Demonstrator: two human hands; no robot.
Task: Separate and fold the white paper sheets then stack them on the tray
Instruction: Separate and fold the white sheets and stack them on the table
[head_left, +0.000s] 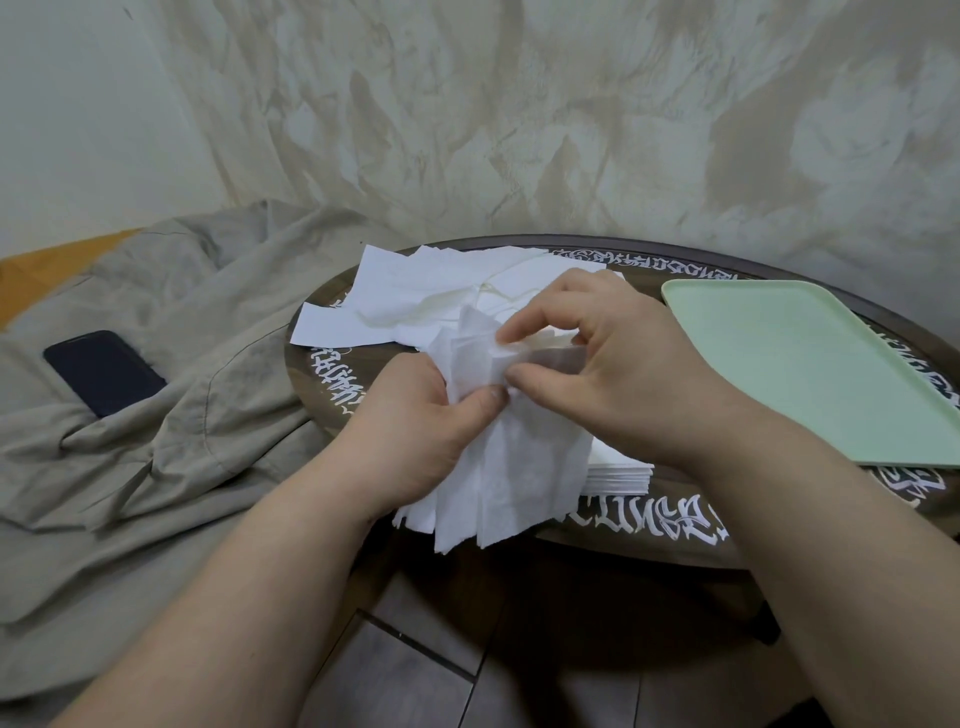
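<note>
Over the near edge of the tabletop (649, 540) the left hand (426, 426) clamps the bundle of sheets (498, 467) to steady it, while the right hand (597, 358) pinches its top layer to peel it, the tray (831, 374) waiting bare at the right edge.

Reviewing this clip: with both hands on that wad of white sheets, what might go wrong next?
1. The left hand grips a thick bunch of white paper sheets while the right hand pinches at its top edge; several thin sheets may lift together, or one may tear.
2. The bunch overhangs the near edge of the round table, so loosened sheets could drop to the floor.
3. The green tray holds nothing yet, and it sticks out past the table rim, so it may tip.
</note>
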